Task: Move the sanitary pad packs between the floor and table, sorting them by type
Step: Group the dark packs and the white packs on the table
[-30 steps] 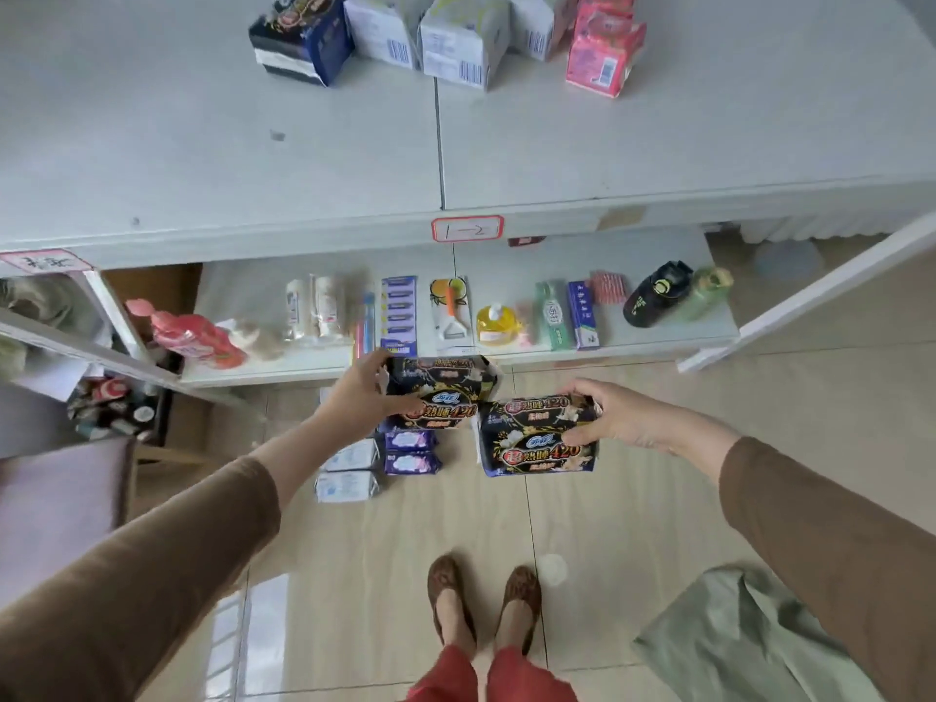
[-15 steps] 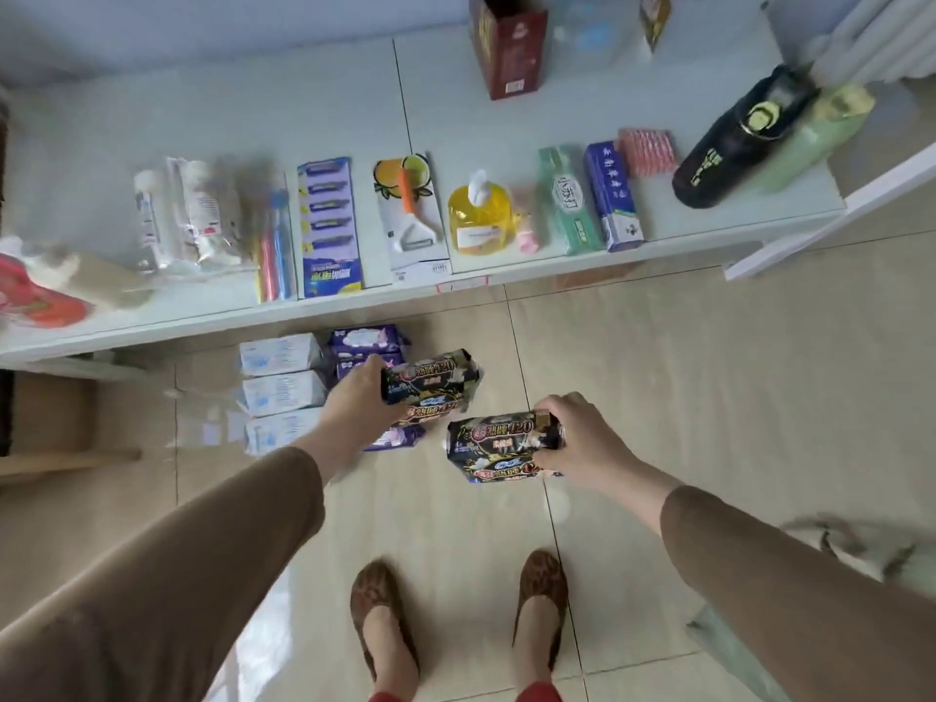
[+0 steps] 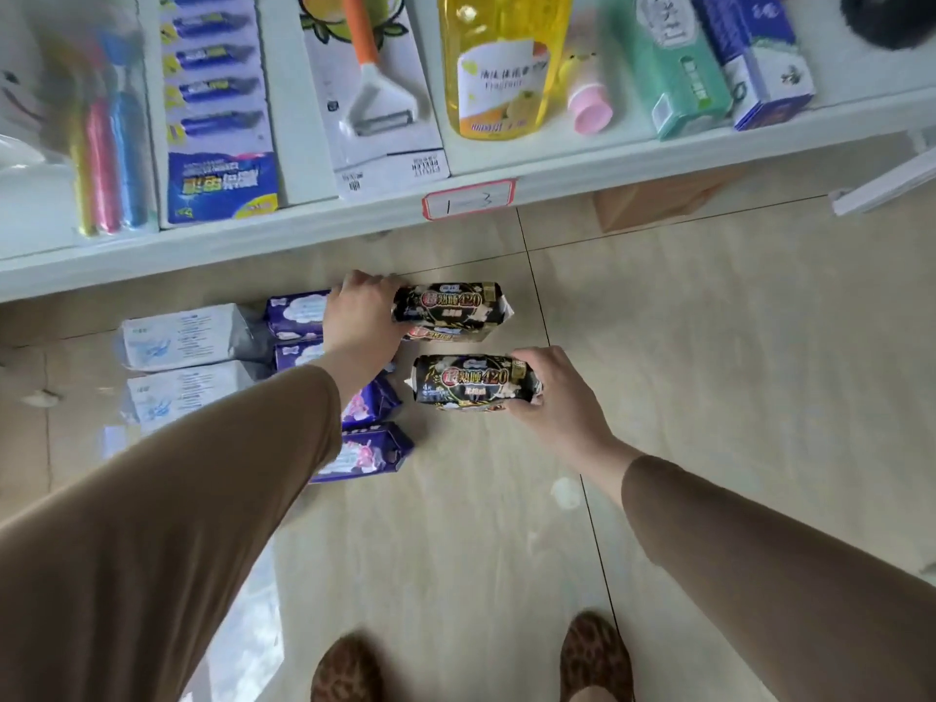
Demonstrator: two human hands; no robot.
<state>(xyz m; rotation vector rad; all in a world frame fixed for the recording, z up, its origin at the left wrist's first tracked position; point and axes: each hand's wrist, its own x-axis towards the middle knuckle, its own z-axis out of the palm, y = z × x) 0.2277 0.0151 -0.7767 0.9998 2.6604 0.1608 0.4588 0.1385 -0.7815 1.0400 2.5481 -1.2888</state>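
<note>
My left hand (image 3: 362,319) grips the left end of a black pad pack (image 3: 451,309) low over the tiled floor, just in front of the bottom shelf. My right hand (image 3: 549,385) holds a second black pad pack (image 3: 471,382) by its right end, right below the first. Each black pack seems to have another one under it. Left of them, purple pad packs (image 3: 372,450) lie in a column on the floor, partly hidden by my left arm. Farther left lie white pad packs (image 3: 187,336), one behind the other.
The white bottom shelf (image 3: 582,172) runs across the top, carrying a yellow bottle (image 3: 499,68), a peeler card (image 3: 375,93), a blue card of items (image 3: 218,108), boxes and pens. My feet (image 3: 595,656) stand at the bottom edge. Tiled floor (image 3: 734,347) spreads right.
I have bent down: both hands lowered the black packs from mid-air to floor level beside the purple packs. The view has dropped from the table top to the bottom shelf.
</note>
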